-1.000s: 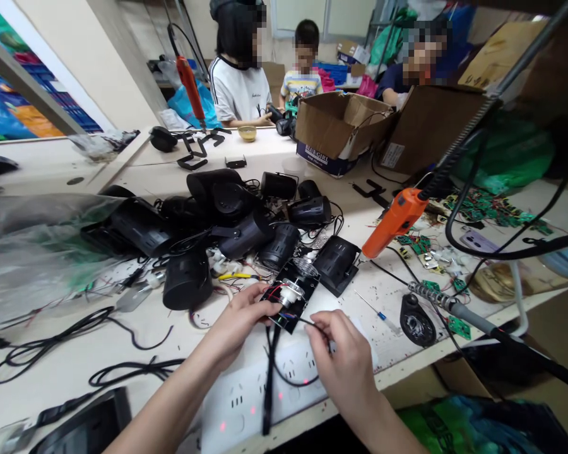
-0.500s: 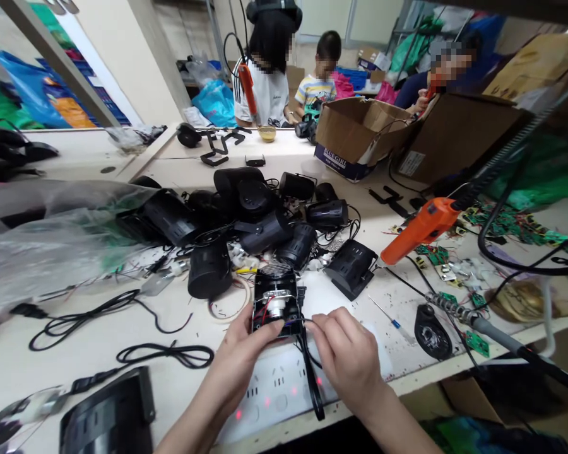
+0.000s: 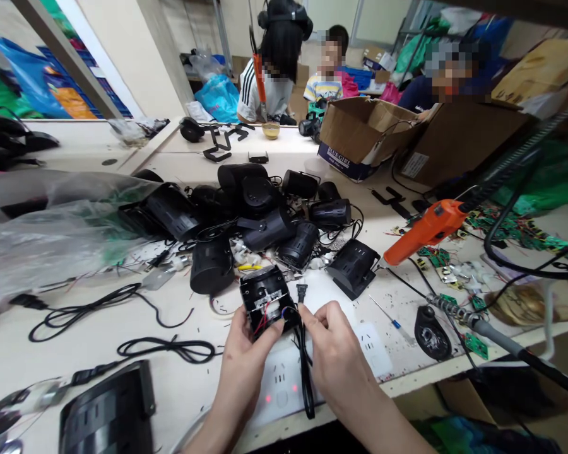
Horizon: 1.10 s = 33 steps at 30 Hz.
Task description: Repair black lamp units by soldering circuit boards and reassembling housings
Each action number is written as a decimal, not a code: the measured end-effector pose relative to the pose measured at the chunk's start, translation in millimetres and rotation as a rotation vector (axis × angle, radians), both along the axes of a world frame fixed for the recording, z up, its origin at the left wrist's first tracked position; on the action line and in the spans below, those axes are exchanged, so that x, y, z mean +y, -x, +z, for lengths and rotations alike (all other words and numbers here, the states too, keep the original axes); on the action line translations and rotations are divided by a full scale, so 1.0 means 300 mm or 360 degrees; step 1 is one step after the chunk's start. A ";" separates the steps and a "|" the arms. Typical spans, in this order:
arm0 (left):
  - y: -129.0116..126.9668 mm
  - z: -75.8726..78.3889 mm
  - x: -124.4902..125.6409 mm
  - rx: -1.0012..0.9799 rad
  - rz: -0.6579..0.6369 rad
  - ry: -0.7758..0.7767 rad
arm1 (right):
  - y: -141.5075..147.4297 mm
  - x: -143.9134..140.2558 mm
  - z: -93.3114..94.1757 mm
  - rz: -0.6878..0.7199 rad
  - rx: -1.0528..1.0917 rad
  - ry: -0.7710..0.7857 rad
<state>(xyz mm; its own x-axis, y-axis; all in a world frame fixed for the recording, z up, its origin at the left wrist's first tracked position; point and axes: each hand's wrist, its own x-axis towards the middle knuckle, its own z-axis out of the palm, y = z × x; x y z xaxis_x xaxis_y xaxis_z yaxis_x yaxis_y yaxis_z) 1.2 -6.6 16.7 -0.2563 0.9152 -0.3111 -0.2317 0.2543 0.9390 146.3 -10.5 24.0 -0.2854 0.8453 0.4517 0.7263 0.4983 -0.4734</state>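
My left hand (image 3: 246, 353) grips a small black open housing (image 3: 264, 297) with red wires and a white part inside, held just above the table. My right hand (image 3: 334, 343) pinches the black cable (image 3: 304, 372) where it enters the housing's right side; the cable hangs down over a white power strip (image 3: 284, 384) with red lights. The cable's plug (image 3: 301, 292) sticks up beside the housing.
A heap of black lamp housings (image 3: 255, 214) lies beyond my hands. An orange power screwdriver (image 3: 426, 230) hangs at the right above green circuit boards (image 3: 454, 296). A small screwdriver (image 3: 385, 312), loose cables (image 3: 104, 302), plastic bags (image 3: 42, 233) and cardboard boxes (image 3: 360, 132) surround. Three people sit at the far end.
The housing has been turned and tilted in my left hand, its open side now facing me more. My right hand shifted up against its right side, on the cable. The view moved slightly.
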 end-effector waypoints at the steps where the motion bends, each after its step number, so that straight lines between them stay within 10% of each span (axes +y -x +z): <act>1: -0.001 0.002 -0.001 0.0012 0.0012 -0.0005 | -0.003 -0.002 0.001 -0.0027 0.0075 0.0012; 19: -0.031 -0.025 -0.006 0.0189 0.0180 -0.0036 | 0.034 -0.014 -0.031 -0.0131 0.0453 0.0196; 33: -0.038 0.005 -0.021 0.0474 0.0025 -0.0113 | 0.042 0.017 0.004 -0.0364 0.1637 0.1317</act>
<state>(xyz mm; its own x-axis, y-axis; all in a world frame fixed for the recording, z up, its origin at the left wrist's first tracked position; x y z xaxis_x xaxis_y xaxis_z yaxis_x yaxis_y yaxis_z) 12.8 -13.0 18.2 -0.3406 0.9273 -0.1555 0.0530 0.1840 0.9815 133.6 -5.3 25.1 0.0565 0.9555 -0.2897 -0.1117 -0.2823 -0.9528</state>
